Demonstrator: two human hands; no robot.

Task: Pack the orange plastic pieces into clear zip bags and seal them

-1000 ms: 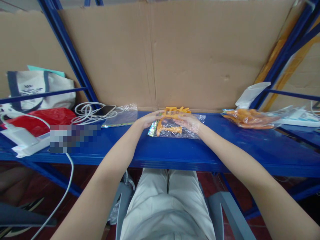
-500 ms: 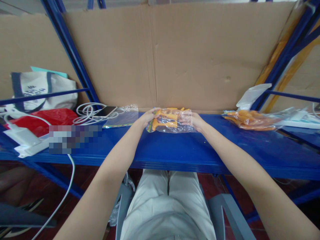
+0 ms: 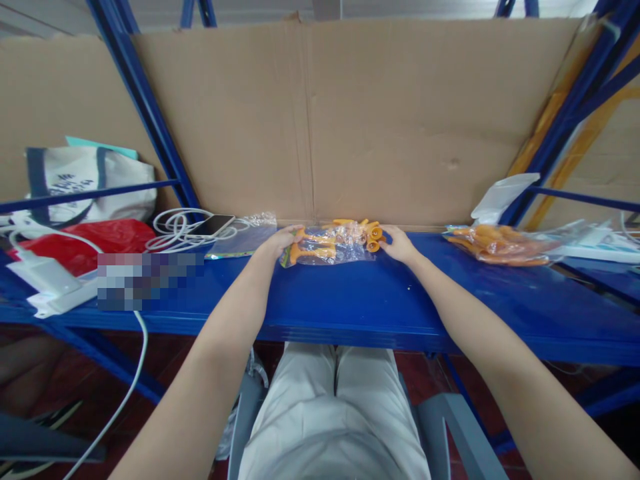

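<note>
A clear plastic bag [image 3: 351, 251] lies on the blue shelf in front of me, with several yellow-orange plastic pieces [image 3: 317, 251] in it. More of these pieces, with round, hollow, flared ends [image 3: 373, 232], stick out at the bag's right side. My left hand [image 3: 284, 241] is closed on the bag's left end, beside its printed coloured strip. At the right, my right hand [image 3: 399, 245] has its thumb and fingers around the flared ends; the exact grip is partly hidden.
Left of the bag lie a flat clear bag [image 3: 250, 235], a phone [image 3: 215, 225], a coiled white cable [image 3: 173, 228], a red bag [image 3: 107, 241] and a power strip [image 3: 65, 297]. A bag of orange pieces [image 3: 500, 243] is at right. Cardboard [image 3: 400, 120] stands behind.
My right hand, earlier seen through the bag's film, is now outside its right end. Flared orange ends have come into view there. My left hand and the bag have shifted slightly left.
</note>
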